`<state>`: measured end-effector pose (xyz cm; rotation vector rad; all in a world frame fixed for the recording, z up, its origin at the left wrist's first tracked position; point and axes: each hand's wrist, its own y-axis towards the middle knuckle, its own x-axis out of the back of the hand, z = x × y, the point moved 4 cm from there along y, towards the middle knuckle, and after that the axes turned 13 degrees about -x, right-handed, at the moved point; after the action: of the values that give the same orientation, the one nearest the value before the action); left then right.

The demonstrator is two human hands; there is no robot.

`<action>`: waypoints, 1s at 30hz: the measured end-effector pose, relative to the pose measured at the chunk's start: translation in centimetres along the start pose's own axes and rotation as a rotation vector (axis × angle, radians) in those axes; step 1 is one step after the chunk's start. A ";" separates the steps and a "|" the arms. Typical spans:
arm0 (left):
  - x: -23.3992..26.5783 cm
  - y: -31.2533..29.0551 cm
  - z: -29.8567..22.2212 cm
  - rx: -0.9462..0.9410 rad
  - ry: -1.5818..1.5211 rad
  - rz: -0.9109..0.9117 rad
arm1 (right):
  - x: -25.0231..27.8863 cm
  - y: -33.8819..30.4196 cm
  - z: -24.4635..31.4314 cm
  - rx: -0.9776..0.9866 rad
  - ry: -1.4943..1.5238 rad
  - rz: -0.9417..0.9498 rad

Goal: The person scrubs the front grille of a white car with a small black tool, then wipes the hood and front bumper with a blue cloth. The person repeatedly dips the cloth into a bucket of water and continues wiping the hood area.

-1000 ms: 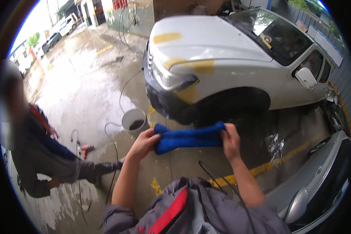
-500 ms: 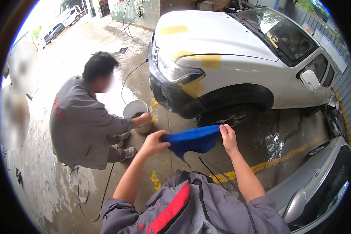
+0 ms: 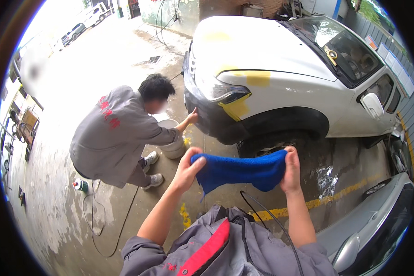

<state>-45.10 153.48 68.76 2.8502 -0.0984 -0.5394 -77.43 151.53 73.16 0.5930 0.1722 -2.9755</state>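
Note:
A blue cloth (image 3: pixel 241 172) is stretched between my two hands in front of my chest. My left hand (image 3: pixel 188 169) pinches its left end, thumb on top. At the right end my right hand (image 3: pixel 291 169) is closed on the fabric. The cloth sags in the middle, and a loose corner hangs down near my left hand. Beyond it stands a white car (image 3: pixel 280 87) with yellow patches on its fender and hood, and a dark grey front bumper (image 3: pixel 207 119). The front wheel (image 3: pixel 271 143) is just past the cloth.
At the left a co-worker (image 3: pixel 119 131) in a grey jacket bends over a white bucket (image 3: pixel 172 146), one hand by the bumper. A silver car (image 3: pixel 363 230) is close on my right. Hoses (image 3: pixel 94 221) lie on the wet floor, and a green container (image 3: pixel 80 185) stands behind the co-worker.
My hands have moved apart and the cloth is spread wider. The co-worker has leaned forward, moving a hand from the bucket to the bumper. My view has shifted slightly.

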 end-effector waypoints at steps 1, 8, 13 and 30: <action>-1.2 0.3 -0.6 0.017 -0.132 -0.024 | -0.7 0.5 0.4 -0.021 0.186 0.194; 0.0 -7.9 10.3 0.794 -0.622 -0.232 | 1.4 -2.4 -13.0 -0.768 0.490 0.263; 1.1 -3.7 5.4 0.619 -0.357 0.008 | 1.3 0.0 -11.4 -0.740 0.094 0.286; -10.3 -1.0 5.2 -0.310 1.000 0.457 | -3.5 3.9 -14.6 -0.686 0.214 0.203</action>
<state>-56.54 154.45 67.39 2.3437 -0.4132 0.8688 -68.30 149.84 60.75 0.7583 1.0224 -2.4154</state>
